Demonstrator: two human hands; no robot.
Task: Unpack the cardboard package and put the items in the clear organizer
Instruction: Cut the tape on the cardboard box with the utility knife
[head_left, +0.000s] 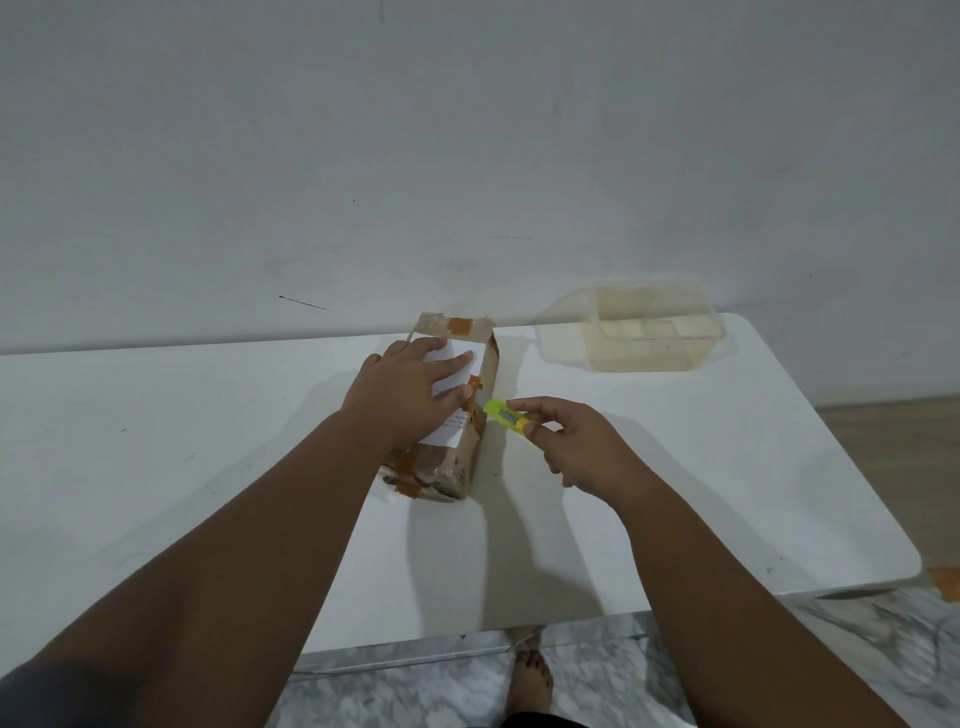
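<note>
A brown cardboard package (457, 415), long and box-shaped, wrapped in clear film and patched with strips of orange-brown tape, lies on a white table with rounded corners (675, 467), its long axis running away from the person toward the pale grey wall (467, 156). A white paper label (451, 415) covers much of its top face. The left hand (410, 395) rests flat on that label, palm down, fingers spread and extended rather than curled, pressing on the package without grasping it. The right hand (576, 447) is just beside the package's right side and holds a small bright yellow-green plastic utility knife (506, 414), pinched between the thumb and the fingertips, the remaining fingers loosely curled. The knife's front end points at the upper right edge of the package and sits right at it; whether a blade touches the cardboard cannot be told. The far end of the package shows a raised flap with tape across it. A clear rectangular plastic organizer (660, 332) with a yellowish tint stands at the far right corner of the table against the wall, well apart from the package; inner dividers show faintly through its wall. Below the table's near edge a marbled grey floor (415, 696) and a bare foot (530, 680) are in view.
</note>
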